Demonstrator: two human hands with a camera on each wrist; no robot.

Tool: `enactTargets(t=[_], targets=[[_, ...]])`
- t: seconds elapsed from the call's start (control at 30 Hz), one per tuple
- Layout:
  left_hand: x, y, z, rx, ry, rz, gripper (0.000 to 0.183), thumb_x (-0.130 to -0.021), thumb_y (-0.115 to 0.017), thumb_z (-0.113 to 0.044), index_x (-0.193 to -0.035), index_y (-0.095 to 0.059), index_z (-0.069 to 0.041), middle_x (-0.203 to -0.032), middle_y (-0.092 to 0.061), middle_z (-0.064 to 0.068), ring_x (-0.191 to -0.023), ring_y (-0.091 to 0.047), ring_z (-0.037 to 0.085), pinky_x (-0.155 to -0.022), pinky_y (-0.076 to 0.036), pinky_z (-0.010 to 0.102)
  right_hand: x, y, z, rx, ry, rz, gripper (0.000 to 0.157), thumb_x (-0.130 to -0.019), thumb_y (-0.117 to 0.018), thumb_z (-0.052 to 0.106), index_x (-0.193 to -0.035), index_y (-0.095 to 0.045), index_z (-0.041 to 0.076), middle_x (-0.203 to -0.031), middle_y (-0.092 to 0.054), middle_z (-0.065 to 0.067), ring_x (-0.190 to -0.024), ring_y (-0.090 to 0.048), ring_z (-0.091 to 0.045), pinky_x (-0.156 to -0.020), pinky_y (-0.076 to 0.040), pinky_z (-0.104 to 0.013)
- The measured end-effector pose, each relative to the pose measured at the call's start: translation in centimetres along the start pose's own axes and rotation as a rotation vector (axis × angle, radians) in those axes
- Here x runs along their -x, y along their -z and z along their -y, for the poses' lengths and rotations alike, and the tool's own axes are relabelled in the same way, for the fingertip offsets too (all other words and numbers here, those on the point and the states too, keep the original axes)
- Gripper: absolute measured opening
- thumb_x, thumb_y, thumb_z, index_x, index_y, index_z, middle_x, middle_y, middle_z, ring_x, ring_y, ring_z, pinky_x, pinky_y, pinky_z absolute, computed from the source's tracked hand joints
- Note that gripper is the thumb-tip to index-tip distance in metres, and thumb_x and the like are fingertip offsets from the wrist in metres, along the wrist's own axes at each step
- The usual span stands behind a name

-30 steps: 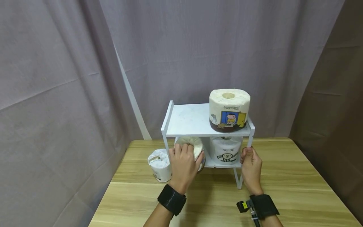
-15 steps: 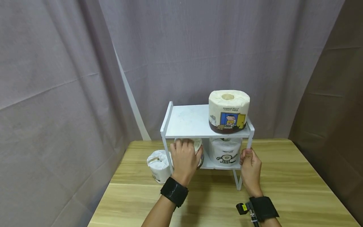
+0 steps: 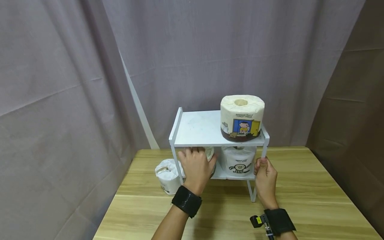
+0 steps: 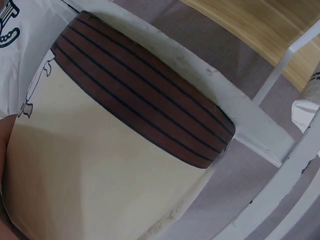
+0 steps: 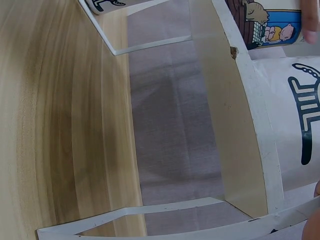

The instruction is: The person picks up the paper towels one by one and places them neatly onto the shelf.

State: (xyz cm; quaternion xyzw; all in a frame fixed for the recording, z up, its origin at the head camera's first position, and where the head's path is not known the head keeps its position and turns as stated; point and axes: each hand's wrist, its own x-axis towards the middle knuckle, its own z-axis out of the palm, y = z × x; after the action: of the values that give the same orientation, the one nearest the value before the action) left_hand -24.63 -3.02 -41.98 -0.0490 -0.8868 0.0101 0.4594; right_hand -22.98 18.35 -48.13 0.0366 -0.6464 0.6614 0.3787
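Observation:
My left hand [image 3: 196, 168] reaches under the top board of a white two-tier shelf [image 3: 196, 128]. It grips a cream toilet roll [image 3: 209, 153] on the lower tier, fingers over its top, thumb on its right side; the hand hides most of it. In the left wrist view this toilet roll [image 4: 110, 145] shows a brown striped band against the lower board. My right hand [image 3: 266, 178] holds the shelf's right front leg [image 3: 264, 150], thumb up. Right of the gripped roll stands a white toilet roll [image 3: 239, 161] with a black cartoon figure.
On the right of the top board stands another cream toilet roll [image 3: 242, 118] with a coloured picture. A smaller white-wrapped roll [image 3: 169, 176] stands on the wooden table [image 3: 144, 206], left of the shelf. Grey curtains [image 3: 192, 60] hang behind.
My left hand has pushed forward with the cream roll, deeper under the top board, so less of the roll shows. The right hand stays on the leg.

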Motion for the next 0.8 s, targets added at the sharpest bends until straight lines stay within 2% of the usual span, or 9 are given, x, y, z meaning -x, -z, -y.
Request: enactTargets(t=[0.27, 0.47, 0.8], targets=[[-0.1, 0.3, 0.2, 0.012, -0.015, 0.008, 0.056, -0.079, -0.082, -0.068, -0.078, -0.073, -0.013, -0.076, -0.072, 0.004, -0.075, -0.058, 0.026, -0.074, -0.036, 0.044, 0.0, -0.1, 0.2, -0.04, -0.019, -0.003, 0.043, -0.115, -0.041, 0.016, -0.084, -0.046, -0.014, -0.07, -0.044, -0.003, -0.06, -0.042, -0.015, -0.056, -0.035, -0.021], [0.1, 0.7, 0.7, 0.103, -0.014, 0.033, 0.047, -0.08, -0.086, -0.06, -0.083, -0.076, -0.015, -0.079, -0.075, 0.001, -0.073, -0.057, 0.025, -0.075, -0.035, 0.044, 0.0, 0.0, 0.2, -0.06, -0.031, -0.001, 0.044, -0.115, -0.041, 0.017, -0.085, -0.046, -0.014, -0.07, -0.045, -0.002, -0.06, -0.041, -0.016, -0.056, -0.035, -0.021], [-0.3, 1.7, 1.7, 0.24, -0.006, 0.121, 0.039, -0.082, -0.089, -0.049, -0.102, -0.08, -0.017, -0.101, -0.079, 0.0, -0.079, -0.059, 0.027, -0.075, -0.035, 0.043, 0.0, 0.0, 0.2, -0.04, -0.002, 0.007, 0.047, -0.115, -0.041, 0.023, -0.085, -0.046, -0.013, -0.071, -0.047, 0.0, -0.061, -0.042, -0.011, -0.057, -0.036, -0.02]])
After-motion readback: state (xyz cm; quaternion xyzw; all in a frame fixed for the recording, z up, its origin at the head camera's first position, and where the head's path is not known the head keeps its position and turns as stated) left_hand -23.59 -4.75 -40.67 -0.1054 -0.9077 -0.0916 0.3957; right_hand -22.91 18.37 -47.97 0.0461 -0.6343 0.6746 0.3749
